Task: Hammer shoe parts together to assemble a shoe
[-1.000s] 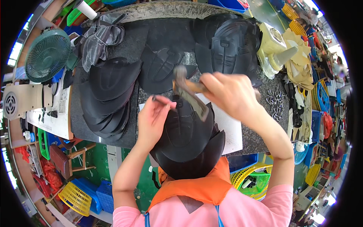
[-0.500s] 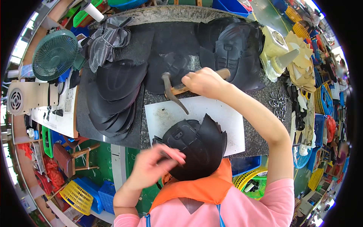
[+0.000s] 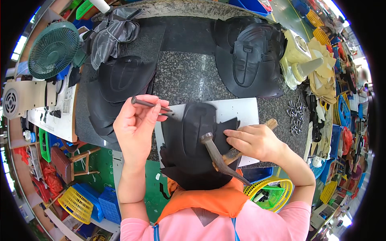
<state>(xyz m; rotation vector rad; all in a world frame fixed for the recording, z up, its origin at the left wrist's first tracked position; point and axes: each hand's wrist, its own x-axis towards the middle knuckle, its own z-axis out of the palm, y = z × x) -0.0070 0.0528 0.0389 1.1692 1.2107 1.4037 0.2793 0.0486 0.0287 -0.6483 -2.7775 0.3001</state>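
Fingers of the left hand (image 3: 134, 128), nearly closed, pinch one dark metal punch (image 3: 140, 102); beside it, one black moulded piece (image 3: 197, 124) has come off the worktop (image 3: 181, 76) over one white board (image 3: 246, 107) — within both tools' reach, atop layers (image 3: 197, 176) too overlapped to count. The right hand (image 3: 258, 140), fingers curled, grips one hammer (image 3: 214, 152).

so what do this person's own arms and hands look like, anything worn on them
The left hand and right hand are bare, with no gloves or wristbands showing. Short, plain pink sleeves end above the elbows. Over the pink shirt is orange cloth, perhaps an apron, with thin blue straps.
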